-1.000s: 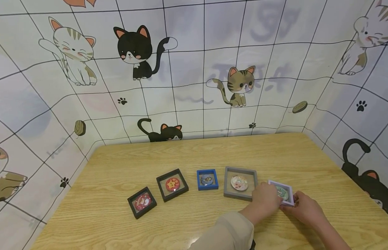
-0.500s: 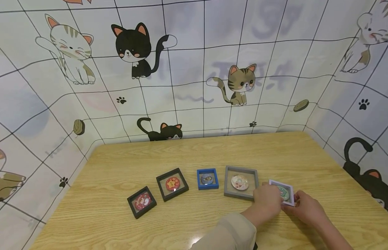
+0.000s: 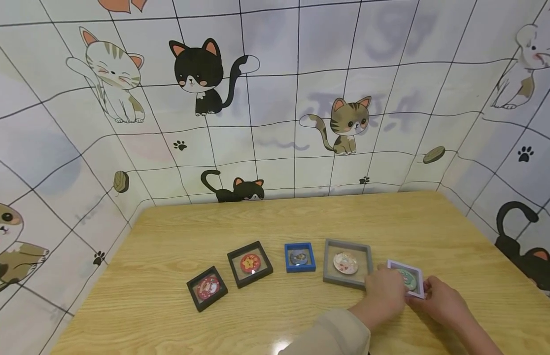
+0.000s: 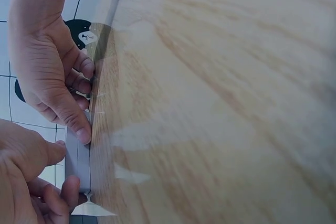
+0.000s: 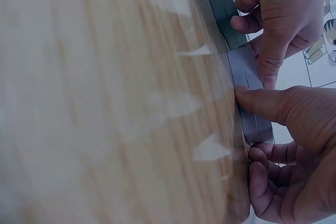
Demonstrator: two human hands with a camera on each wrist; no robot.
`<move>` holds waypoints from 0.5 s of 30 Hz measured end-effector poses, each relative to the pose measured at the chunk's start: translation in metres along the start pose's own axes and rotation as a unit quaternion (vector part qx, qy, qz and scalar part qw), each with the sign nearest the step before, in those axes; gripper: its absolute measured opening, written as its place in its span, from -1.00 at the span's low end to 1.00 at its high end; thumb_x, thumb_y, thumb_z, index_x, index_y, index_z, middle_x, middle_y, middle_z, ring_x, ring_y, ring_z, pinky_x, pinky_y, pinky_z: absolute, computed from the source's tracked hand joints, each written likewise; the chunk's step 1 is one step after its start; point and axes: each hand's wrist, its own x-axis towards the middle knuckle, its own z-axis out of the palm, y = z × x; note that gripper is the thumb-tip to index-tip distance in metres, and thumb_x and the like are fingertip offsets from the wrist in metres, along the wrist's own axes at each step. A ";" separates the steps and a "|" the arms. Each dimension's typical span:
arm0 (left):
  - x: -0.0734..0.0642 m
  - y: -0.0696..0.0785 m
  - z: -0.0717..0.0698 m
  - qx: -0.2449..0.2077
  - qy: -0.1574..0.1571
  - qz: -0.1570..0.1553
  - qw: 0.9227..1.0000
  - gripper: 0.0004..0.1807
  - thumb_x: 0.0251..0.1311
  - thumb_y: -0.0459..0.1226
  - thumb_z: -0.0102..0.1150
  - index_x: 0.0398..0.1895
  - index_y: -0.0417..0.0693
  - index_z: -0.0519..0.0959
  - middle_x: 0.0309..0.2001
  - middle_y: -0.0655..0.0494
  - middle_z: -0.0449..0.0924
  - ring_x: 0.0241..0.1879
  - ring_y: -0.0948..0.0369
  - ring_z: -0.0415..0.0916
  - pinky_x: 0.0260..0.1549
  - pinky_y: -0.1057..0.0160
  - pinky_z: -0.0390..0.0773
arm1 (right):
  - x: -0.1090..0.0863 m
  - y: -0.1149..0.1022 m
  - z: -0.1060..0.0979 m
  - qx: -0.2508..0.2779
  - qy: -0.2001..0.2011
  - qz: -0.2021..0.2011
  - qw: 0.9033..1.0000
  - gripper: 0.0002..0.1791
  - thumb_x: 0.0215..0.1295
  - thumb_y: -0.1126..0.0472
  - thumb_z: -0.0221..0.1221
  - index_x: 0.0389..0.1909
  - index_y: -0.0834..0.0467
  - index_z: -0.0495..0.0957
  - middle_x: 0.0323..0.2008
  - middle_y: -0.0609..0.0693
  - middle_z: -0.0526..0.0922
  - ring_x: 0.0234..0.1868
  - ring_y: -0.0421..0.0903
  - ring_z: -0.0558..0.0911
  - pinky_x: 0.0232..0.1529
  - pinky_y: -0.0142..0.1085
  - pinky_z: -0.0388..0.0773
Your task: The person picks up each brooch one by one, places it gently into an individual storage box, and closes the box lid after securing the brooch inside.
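Observation:
A small lilac display frame [image 3: 404, 265] with a round green badge [image 3: 410, 279] in it lies at the right of the table. My left hand [image 3: 385, 295] grips its left side and hides that part. At the opposite side, my right hand [image 3: 445, 301] pinches the frame, its thumb [image 5: 268, 100] along the front edge and the other fingers curled by the corner. The right wrist view shows the lilac frame's side [image 5: 242, 69] low against the tabletop. Just left of my left hand is a grey frame [image 3: 330, 240] with a pale round badge [image 3: 345, 263].
Further left on the wooden table [image 3: 253, 325] lie a blue frame [image 3: 300, 269], a black frame [image 3: 256, 279] with a red star badge, and a smaller black frame [image 3: 213, 301]. A cat-patterned wall covering [image 3: 275, 103] surrounds the back and sides.
The head view has shifted slightly, moving everything a little right and down in the picture. Both hands still hold the lilac frame, and the other frames keep their places.

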 end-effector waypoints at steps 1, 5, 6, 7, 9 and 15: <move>0.000 0.000 0.000 0.000 0.005 -0.001 1.000 -0.74 -0.06 0.20 0.14 -0.52 0.33 0.59 -0.50 0.26 0.39 -0.48 0.32 0.43 -0.56 0.28 0.41 | 0.001 0.000 0.000 0.000 0.001 -0.002 1.000 -0.44 -0.07 -0.07 0.31 -0.42 0.34 0.31 -0.58 -0.02 0.40 -0.55 -0.12 0.34 -0.53 -0.29 0.24; 0.003 -0.002 0.001 -0.003 0.017 -0.004 1.000 -0.73 -0.07 0.18 0.17 -0.57 0.29 0.58 -0.51 0.27 0.42 -0.48 0.33 0.42 -0.58 0.29 0.40 | 0.003 0.000 0.001 -0.002 0.008 -0.010 1.000 -0.45 -0.09 -0.06 0.32 -0.45 0.31 0.32 -0.59 -0.03 0.43 -0.56 -0.13 0.35 -0.54 -0.29 0.25; 0.004 -0.002 0.001 -0.005 0.017 -0.004 1.000 -0.74 -0.07 0.17 0.18 -0.58 0.27 0.58 -0.52 0.28 0.43 -0.48 0.34 0.42 -0.58 0.29 0.40 | 0.004 0.000 0.000 -0.004 0.008 -0.010 1.000 -0.46 -0.10 -0.06 0.33 -0.46 0.31 0.32 -0.59 -0.03 0.44 -0.55 -0.14 0.36 -0.53 -0.29 0.26; 0.005 -0.002 0.001 -0.007 0.019 -0.006 1.000 -0.75 -0.08 0.15 0.20 -0.59 0.26 0.57 -0.52 0.29 0.44 -0.49 0.34 0.41 -0.59 0.29 0.40 | 0.005 -0.001 0.000 -0.006 0.007 -0.012 1.000 -0.46 -0.10 -0.06 0.33 -0.47 0.31 0.33 -0.59 -0.03 0.45 -0.55 -0.14 0.37 -0.53 -0.29 0.26; 0.008 -0.002 0.001 -0.015 0.017 -0.010 1.000 -0.77 -0.11 0.11 0.25 -0.60 0.23 0.56 -0.54 0.30 0.45 -0.50 0.35 0.41 -0.60 0.29 0.41 | 0.006 0.000 -0.001 -0.011 0.002 -0.012 1.000 -0.46 -0.11 -0.06 0.33 -0.48 0.31 0.33 -0.58 -0.02 0.45 -0.55 -0.13 0.37 -0.53 -0.29 0.27; 0.014 -0.006 -0.005 -0.014 0.009 -0.020 1.000 -0.79 -0.23 -0.03 0.36 -0.65 0.16 0.51 -0.64 0.32 0.42 -0.61 0.36 0.36 -0.66 0.33 0.38 | 0.005 0.005 -0.013 -0.027 -0.030 -0.009 0.999 -0.53 -0.11 0.00 0.34 -0.58 0.29 0.35 -0.65 -0.05 0.39 -0.59 -0.14 0.32 -0.56 -0.31 0.25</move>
